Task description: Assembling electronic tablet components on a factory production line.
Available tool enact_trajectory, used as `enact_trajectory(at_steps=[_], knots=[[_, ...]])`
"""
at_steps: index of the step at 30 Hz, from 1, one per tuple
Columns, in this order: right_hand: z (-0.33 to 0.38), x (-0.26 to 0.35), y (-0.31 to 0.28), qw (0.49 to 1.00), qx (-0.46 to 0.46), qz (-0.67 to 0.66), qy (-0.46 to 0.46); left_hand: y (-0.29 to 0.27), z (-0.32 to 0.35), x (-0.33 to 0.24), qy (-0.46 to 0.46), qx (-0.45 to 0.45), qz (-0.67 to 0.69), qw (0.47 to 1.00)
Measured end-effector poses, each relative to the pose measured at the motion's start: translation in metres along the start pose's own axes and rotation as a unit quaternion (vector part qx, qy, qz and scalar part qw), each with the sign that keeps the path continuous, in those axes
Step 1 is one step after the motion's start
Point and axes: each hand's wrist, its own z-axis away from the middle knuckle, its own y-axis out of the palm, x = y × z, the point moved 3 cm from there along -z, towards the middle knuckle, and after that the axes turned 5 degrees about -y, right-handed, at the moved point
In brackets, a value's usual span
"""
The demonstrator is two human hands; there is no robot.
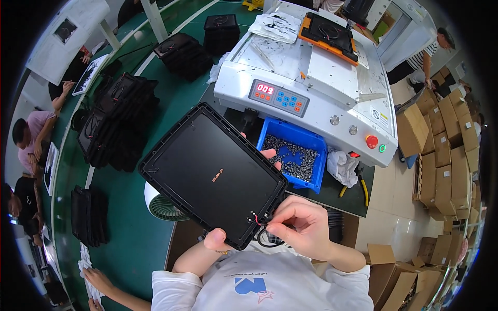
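A flat rectangular black plastic housing [207, 166] with a raised rim is tilted in front of my chest. My left hand [215, 240] grips it, thumb on the near edge and fingertips showing past the far right edge; the palm is hidden behind it. At the near right corner, my right hand [301, 223] pinches a thin cable beside the housing. Short red and black wires [256, 217] run from two small points on the panel toward those fingers. A black cable loop [267, 241] hangs below them.
A white machine [233, 85] with a control panel carries an orange-framed fixture [329, 39]. Before it sit a blue bin [306, 184] of small metal nuts [303, 160] and yellow-handled pliers [365, 192]. Stacked black housings [116, 119] line the green table [137, 233]. Cardboard boxes [441, 150] stand right; co-workers sit left.
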Motion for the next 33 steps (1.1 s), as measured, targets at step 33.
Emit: enact_trajectory(at_steps=[33], knots=[[-0.019,-0.016,0.019,0.988,0.042,-0.077,0.128,-0.020,0.040,-0.010,0.141,0.057,-0.149,0.977]])
